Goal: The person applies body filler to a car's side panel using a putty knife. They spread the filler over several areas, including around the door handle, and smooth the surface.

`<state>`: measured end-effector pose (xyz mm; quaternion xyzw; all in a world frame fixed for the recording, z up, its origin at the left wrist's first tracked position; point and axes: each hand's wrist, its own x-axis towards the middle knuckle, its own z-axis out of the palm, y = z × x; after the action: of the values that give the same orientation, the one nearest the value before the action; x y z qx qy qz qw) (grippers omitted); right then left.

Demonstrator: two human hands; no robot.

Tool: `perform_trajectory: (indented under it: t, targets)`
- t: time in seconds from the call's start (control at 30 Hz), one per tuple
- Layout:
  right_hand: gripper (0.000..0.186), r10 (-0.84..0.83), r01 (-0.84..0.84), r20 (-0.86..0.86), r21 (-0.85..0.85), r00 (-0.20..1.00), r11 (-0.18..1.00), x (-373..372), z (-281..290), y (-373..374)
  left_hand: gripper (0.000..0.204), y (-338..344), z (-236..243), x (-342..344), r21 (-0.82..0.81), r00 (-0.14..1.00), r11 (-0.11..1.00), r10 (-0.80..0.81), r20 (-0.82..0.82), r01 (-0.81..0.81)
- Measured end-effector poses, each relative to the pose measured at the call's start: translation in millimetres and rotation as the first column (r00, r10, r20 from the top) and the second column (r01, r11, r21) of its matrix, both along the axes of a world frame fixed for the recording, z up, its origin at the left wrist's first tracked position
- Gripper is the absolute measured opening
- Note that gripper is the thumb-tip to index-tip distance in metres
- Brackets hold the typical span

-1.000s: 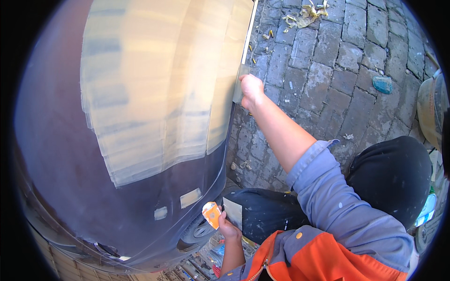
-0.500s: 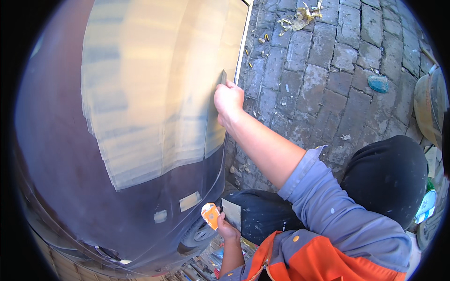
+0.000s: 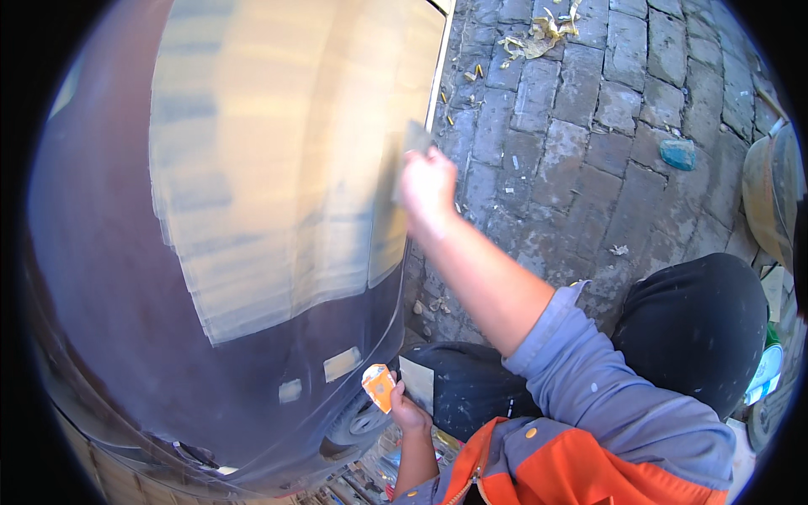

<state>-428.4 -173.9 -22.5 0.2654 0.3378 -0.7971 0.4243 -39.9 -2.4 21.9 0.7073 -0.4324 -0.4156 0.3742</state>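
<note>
My right hand (image 3: 425,189) is raised and gripping a thin grey spreader blade (image 3: 414,139). The blade lies flat against the right edge of a wide beige filler patch (image 3: 278,168) on a dark maroon car body panel (image 3: 126,320). Lower down, close to my chest, my left hand (image 3: 410,414) holds a small square grey plate (image 3: 417,383) and an orange-smeared scraper (image 3: 379,387). That hand sits beside the car's wheel (image 3: 358,421).
Grey cobblestone paving (image 3: 589,151) runs to the right of the car. On it lie yellow scraps (image 3: 539,34) and a small teal object (image 3: 678,154). A round metal basin (image 3: 770,194) stands at the right rim. My knee in black trousers (image 3: 699,337) is bent beside the wheel.
My right hand with the spreader has slid from the panel's right edge leftward and a little lower over the filler. My left hand has stayed put.
</note>
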Motion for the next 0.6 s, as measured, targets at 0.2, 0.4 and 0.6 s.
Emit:
perform_trajectory:
  t: [0.2,0.4,0.6]
  targets:
    - [0.034,0.130,-0.130,0.042,-0.001,0.991,0.992,-39,-106,-21,0.048,1,-6,23,-0.003,1.000,1.000,-0.009,-0.018,0.009]
    - [0.055,0.163,-0.149,0.113,-0.130,0.980,0.980,-41,-152,-54,0.046,-1,-5,18,0.000,0.999,1.000,0.008,-0.039,-0.008]
    - [0.056,0.176,-0.170,0.104,-0.058,0.979,0.984,-37,-134,-59,0.044,10,5,3,0.009,0.997,0.998,0.067,-0.047,-0.067]
